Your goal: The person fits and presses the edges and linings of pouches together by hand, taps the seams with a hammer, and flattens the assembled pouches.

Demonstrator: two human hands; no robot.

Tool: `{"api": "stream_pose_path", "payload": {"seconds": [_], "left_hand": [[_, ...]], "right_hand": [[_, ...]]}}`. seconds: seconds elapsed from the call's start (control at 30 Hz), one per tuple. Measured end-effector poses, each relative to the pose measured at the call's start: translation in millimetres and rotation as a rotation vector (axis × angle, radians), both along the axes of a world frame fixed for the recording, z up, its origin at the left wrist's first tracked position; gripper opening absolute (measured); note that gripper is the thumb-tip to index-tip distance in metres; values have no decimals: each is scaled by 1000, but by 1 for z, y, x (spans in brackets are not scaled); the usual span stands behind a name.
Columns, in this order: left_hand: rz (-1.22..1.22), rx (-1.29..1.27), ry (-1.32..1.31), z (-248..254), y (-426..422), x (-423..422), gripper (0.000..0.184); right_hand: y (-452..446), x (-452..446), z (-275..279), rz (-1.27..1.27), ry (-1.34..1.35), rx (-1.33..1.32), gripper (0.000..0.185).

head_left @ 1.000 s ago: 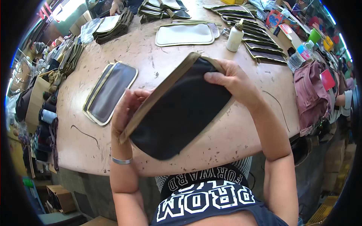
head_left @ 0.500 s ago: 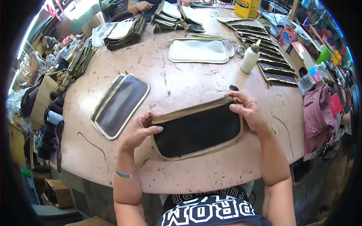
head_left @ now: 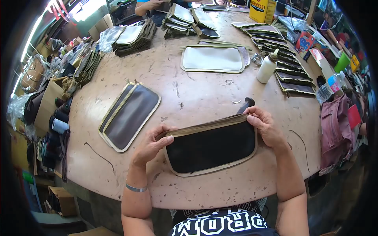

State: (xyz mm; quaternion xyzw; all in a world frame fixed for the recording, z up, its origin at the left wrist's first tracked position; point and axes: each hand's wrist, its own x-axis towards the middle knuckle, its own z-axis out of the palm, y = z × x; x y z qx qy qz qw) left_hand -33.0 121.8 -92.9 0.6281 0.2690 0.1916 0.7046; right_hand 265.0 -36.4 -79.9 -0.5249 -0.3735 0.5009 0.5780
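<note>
Between my hands is a black panel (head_left: pixel 210 151) with rounded lower corners and a tan bound edge, its brown zipper-like strip along the top. My left hand (head_left: pixel 153 143) pinches its upper left corner, thumb in front. At the upper right corner my right hand (head_left: pixel 265 124) grips it between thumb and fingers. Just behind that corner a dark-handled tool (head_left: pixel 247 104) lies partly hidden. To the left rest two overlapping dark brown panels (head_left: pixel 132 114) with cream edging. A white panel (head_left: pixel 212 59) with pale edging lies farther back on the table.
A white glue bottle (head_left: pixel 267 69) stands right of the white panel, near a row of overlapping dark panels (head_left: pixel 293 70). Stacks of panels (head_left: pixel 136 35) sit at the back, beside a yellow can (head_left: pixel 262 10). A pink bag (head_left: pixel 334 129) hangs at right. Another person's hand (head_left: pixel 151 5) is across the table.
Both hands still hold the black panel. It has tilted so its front faces me more fully and more of the top strip shows. The view has shifted slightly.
</note>
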Motion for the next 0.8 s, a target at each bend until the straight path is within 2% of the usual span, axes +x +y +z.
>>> {"api": "stream_pose_path", "payload": {"seconds": [0.13,0.3,0.43,0.47,0.67,0.77,0.8], "left_hand": [[15,-63,-61,-6,3,-1,21],[-34,178,13,7,-4,3,13],[-48,531,224,22,-14,11,10],[-32,692,281,21,-17,13,14],[-8,771,341,12,-16,15,11],[42,738,322,4,-11,10,8],[61,695,321,3,-10,10,8]], "right_hand": [[0,0,-2,-1,27,-8,11],[-4,0,-1,49,29,-43,7],[-1,-4,0,59,-141,12,9],[0,-5,-1,52,-183,26,10],[1,-11,-3,13,-287,81,19],[4,-11,-11,49,-197,133,20],[3,-9,-10,70,-133,76,20]]}}
